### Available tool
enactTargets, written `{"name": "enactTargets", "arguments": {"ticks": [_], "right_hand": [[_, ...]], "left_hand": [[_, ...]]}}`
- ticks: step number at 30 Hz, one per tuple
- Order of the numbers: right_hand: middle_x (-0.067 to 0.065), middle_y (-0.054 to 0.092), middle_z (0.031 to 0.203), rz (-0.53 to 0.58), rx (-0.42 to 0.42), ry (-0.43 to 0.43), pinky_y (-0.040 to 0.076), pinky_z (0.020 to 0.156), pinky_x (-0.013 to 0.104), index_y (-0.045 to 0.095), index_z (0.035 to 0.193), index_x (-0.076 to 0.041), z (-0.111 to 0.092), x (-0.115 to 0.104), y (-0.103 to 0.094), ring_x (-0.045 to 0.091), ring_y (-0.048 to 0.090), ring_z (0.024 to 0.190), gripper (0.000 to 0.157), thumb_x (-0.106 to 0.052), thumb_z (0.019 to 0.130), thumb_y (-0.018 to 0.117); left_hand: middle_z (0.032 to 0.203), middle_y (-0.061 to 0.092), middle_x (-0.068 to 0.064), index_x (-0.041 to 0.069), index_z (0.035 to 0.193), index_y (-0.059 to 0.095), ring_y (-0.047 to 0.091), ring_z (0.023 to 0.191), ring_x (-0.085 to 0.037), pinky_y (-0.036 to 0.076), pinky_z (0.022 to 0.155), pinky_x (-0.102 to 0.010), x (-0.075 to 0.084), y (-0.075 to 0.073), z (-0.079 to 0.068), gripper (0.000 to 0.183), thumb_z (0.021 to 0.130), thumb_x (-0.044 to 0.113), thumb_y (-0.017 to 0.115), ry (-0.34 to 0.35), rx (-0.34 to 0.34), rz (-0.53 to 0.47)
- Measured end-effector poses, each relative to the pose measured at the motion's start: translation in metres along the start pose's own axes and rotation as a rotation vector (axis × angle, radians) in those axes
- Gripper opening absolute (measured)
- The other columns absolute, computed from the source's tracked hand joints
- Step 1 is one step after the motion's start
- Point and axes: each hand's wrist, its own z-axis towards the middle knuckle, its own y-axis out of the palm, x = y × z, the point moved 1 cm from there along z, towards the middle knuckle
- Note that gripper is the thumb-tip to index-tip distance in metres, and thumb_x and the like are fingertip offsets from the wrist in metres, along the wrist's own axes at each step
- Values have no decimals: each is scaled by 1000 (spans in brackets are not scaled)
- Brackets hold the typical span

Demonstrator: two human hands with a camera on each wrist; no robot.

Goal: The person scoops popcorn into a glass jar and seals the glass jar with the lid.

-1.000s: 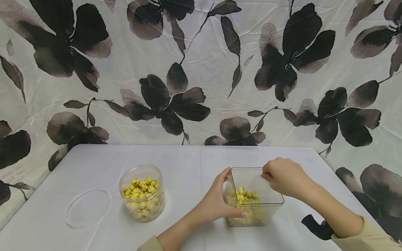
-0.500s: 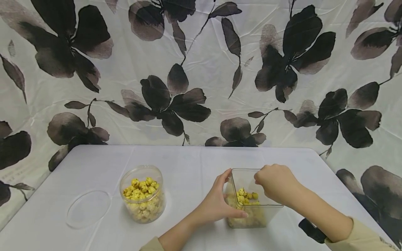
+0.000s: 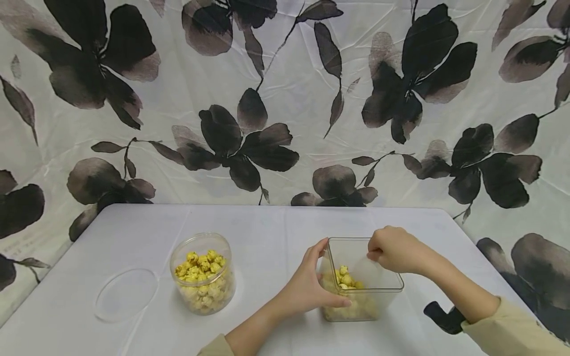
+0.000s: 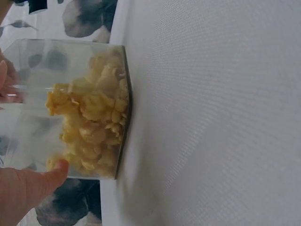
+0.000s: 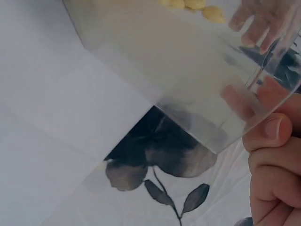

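A clear square container (image 3: 349, 309) holds yellow popcorn (image 3: 345, 278) in its lower part. My left hand (image 3: 307, 289) grips its left side, with the thumb across the front and fingers at the back left corner. In the left wrist view, my left thumb (image 4: 56, 174) presses against the wall. My right hand (image 3: 398, 249) is at the container's right rim, fingers curled over the opening. In the right wrist view, the right thumb (image 5: 275, 129) lies along the rim, and a fingertip shows blurred through the wall. Whether the right fingers pinch anything is hidden.
An open round clear jar (image 3: 202, 277) full of popcorn stands left of the container. A round clear lid (image 3: 126, 295) lies flat farther left on the white table (image 3: 258, 237). A black object (image 3: 441, 316) shows beside the right forearm. Floral cloth (image 3: 276, 183) hangs behind the table.
My right hand dipped left and down over the container's opening, then went back up toward the right rim. The visible popcorn inside has shifted. The left hand keeps its grip.
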Motion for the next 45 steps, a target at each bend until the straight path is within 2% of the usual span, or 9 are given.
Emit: {"name": "enactTargets", "arguments": {"ticks": [3,7,12,16,21,24,35,39,45], "right_hand": [[-10,35,50,168,-82,48,27,46,21,56,55,-12,0,7,-3,5,31,47,31,4,81,60],[-5,38,47,405,-168,189,30,44,23,63,63,-5,-2,11,-2,8,33,42,25,1,86,58],[-3,41,46,566,-171,277,25,41,19,63,68,-1,-6,9,1,8,30,40,22,-2,89,56],[-1,44,48,575,-131,282,28,40,18,63,70,1,-10,6,4,8,36,41,20,-1,88,55],[-3,44,46,361,-29,216,39,44,26,63,68,-4,-10,1,8,9,42,40,21,1,87,57],[-5,42,45,307,-1,174,39,45,27,62,68,-4,-6,1,8,9,43,40,21,2,87,57],[-10,38,47,448,-204,-12,29,39,18,61,62,-5,-3,9,5,4,34,41,25,3,87,59],[-8,39,47,511,-250,29,27,40,17,62,63,-3,-6,10,5,5,32,40,25,3,86,58],[-1,47,50,723,-267,148,25,40,16,62,72,8,-9,11,10,6,35,40,22,-1,90,54]], "left_hand": [[145,25,-4,19,148,17,27,130,-18,42,96,-36,0,0,0,112,62,23,88,-10,1,0],[144,26,-4,18,148,16,27,130,-17,42,96,-37,0,0,0,113,61,24,88,-15,2,1],[144,25,0,20,148,17,26,131,-17,42,96,-38,-2,0,0,111,62,24,88,-26,0,-8],[143,25,1,20,148,17,25,131,-17,41,97,-38,-2,0,1,111,62,25,88,-27,-3,-10],[143,25,1,19,148,16,25,131,-18,41,97,-38,-3,-1,0,112,62,24,88,-24,-3,-17],[143,25,1,18,148,17,25,131,-18,41,97,-38,-3,-1,1,112,61,23,88,-24,-6,-23],[143,26,-1,17,148,17,26,130,-18,42,96,-37,-1,0,0,113,60,23,89,-25,1,-11],[144,26,-2,16,148,17,27,130,-19,42,96,-35,0,0,0,114,60,22,89,-23,4,-8],[143,27,-3,20,147,19,27,130,-17,42,96,-36,-2,1,0,113,59,23,89,-22,12,-20]]}}
